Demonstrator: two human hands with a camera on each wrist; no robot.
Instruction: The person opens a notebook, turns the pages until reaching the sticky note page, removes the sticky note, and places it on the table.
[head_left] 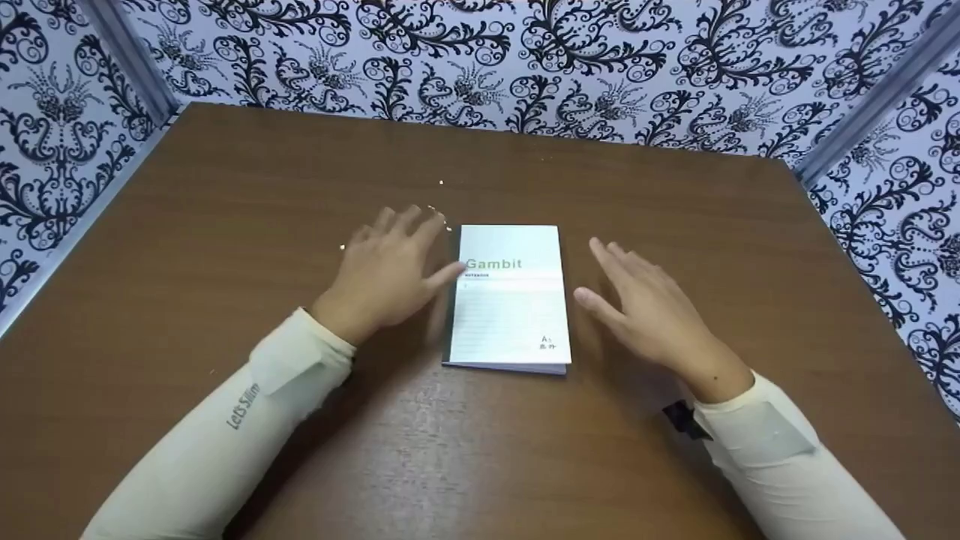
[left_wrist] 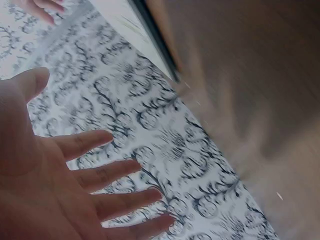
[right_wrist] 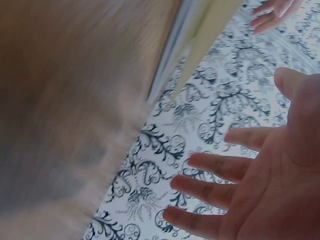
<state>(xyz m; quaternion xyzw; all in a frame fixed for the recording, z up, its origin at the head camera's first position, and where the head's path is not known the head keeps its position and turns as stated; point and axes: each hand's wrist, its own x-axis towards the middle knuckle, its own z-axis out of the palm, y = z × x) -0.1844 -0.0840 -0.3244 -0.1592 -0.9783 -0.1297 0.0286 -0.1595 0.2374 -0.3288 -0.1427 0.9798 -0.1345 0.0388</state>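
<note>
A white notebook marked "Gambit" lies flat and closed on the brown table, near its middle. My left hand hovers just left of the notebook with fingers spread; its thumb reaches over the cover's left edge. My right hand hovers just right of the notebook, fingers straight, not touching it. Both hands hold nothing. In the left wrist view the left hand shows an empty palm, with the notebook's edge above. In the right wrist view the right hand is likewise spread and empty, the notebook blurred beyond it.
Patterned black-and-white walls enclose the table on three sides. A few tiny pale crumbs lie on the tabletop behind the left hand. Cream sleeves cover both forearms.
</note>
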